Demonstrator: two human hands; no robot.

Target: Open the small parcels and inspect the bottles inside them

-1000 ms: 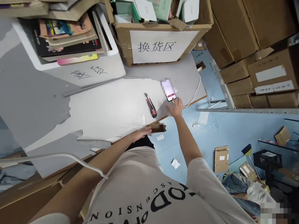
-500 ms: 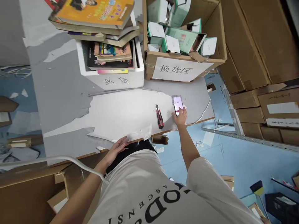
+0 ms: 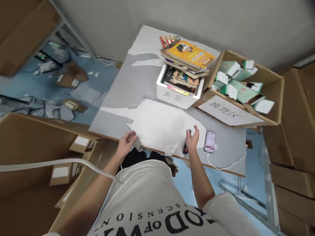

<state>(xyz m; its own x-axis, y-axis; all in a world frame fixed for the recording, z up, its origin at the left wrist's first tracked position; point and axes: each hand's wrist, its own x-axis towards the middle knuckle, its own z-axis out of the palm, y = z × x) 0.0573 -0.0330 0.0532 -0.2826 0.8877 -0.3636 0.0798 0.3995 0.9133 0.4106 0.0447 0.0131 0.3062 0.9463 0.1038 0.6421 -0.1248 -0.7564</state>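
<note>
My right hand [image 3: 193, 139] is beside a red-and-black utility knife [image 3: 185, 149] lying on the table near the front edge. Its thumb is over the knife's upper end and the fingers point up, apart from the thumb; no grip shows. A lit phone [image 3: 210, 141] with a partly blurred screen lies to the right of that hand. Over the front edge of the table, my left hand [image 3: 126, 142] hovers with loosely bent fingers and nothing visible in it. White paper [image 3: 157, 121] covers the tabletop between both hands.
A white foam box [image 3: 176, 100] holds stacked books [image 3: 190, 54]. Beside it, a cardboard box [image 3: 278, 101] contains several green-and-white cartons. A white cable [image 3: 228, 167] hangs round the right corner. At lower left stands a large open carton [image 3: 24, 141]; shelving and boxes line the right.
My right hand has left the phone and come left to the utility knife. My left hand's fingers have bent more. The camera view has swung left, showing more wall and floor.
</note>
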